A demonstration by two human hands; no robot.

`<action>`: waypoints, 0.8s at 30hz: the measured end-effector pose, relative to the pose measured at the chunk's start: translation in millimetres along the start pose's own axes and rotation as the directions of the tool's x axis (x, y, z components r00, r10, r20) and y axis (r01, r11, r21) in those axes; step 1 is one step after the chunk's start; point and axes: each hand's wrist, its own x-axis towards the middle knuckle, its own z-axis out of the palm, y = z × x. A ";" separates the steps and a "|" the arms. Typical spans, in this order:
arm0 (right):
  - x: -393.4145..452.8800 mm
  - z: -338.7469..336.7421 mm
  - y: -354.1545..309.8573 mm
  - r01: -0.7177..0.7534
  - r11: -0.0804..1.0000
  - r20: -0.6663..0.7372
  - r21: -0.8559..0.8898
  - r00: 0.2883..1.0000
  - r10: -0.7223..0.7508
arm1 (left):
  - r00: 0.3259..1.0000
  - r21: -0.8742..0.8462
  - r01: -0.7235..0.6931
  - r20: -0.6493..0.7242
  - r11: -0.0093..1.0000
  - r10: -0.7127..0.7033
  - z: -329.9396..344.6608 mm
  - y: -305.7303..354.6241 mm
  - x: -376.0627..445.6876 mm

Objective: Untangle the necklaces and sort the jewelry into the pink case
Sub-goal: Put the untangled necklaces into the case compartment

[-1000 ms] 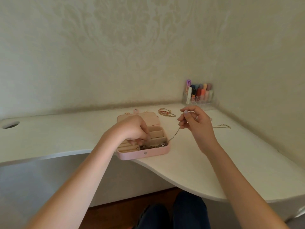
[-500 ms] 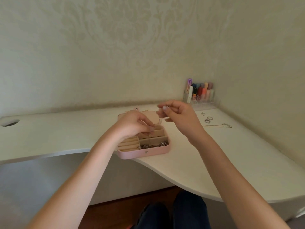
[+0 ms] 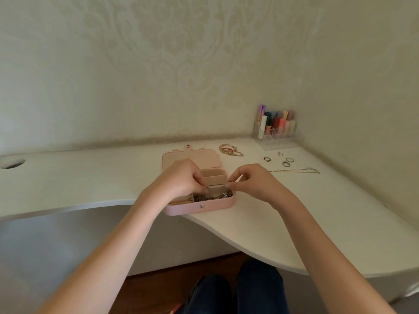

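The open pink case (image 3: pixel 199 206) lies at the desk's front edge, its lid (image 3: pixel 192 157) flat behind it. A pile of thin chains (image 3: pixel 213 197) fills its front compartment. My left hand (image 3: pixel 181 180) curls down over the case's left half, fingertips pinching into the chain pile. My right hand (image 3: pixel 254 182) hovers at the case's right edge, thumb and forefinger pinched on the thin chain's other end, just above the pile. A gold necklace (image 3: pixel 294 170) lies stretched out on the desk to the right. A tangle of gold and red chains (image 3: pixel 230 150) sits behind the case.
Several rings (image 3: pixel 286 163) lie loose right of the tangle. A clear organizer with lipsticks (image 3: pixel 276 129) stands in the back right corner. Small gold pieces (image 3: pixel 175 150) lie behind the lid. A cable hole (image 3: pixel 12 164) is at the far left. The wall runs close on the right.
My right hand has come down and left from above the desk to the case's right edge, bringing the chain with it. My left hand dipped lower into the front compartment.
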 end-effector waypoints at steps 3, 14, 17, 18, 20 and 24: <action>1.9 5.0 1.4 0.000 0.997 0.020 -0.073 1.000 0.002 | 1.000 0.039 0.024 0.010 0.999 -0.024 -3.9 -0.8 -1.4; 7.3 8.2 9.8 0.027 0.998 0.046 -0.050 0.999 -0.025 | 0.974 0.264 0.087 0.181 0.960 -0.138 -21.6 -6.8 -14.2; 5.4 8.6 11.5 0.029 0.999 0.056 -0.022 0.998 -0.027 | 0.970 0.268 0.093 0.192 0.959 -0.148 -20.2 -5.5 -12.4; 4.6 8.4 11.9 0.032 0.999 0.058 -0.018 0.998 -0.031 | 0.969 0.262 0.097 0.194 0.960 -0.151 -19.6 -4.7 -12.0; 3.5 8.3 12.7 0.038 0.999 0.060 -0.012 0.998 -0.037 | 0.970 0.240 0.114 0.183 0.964 -0.160 -17.9 -3.7 -11.1; 2.7 8.7 14.6 0.043 0.999 0.057 -0.006 0.997 -0.042 | 0.965 0.176 0.183 0.158 0.967 -0.211 -13.8 -4.2 -7.6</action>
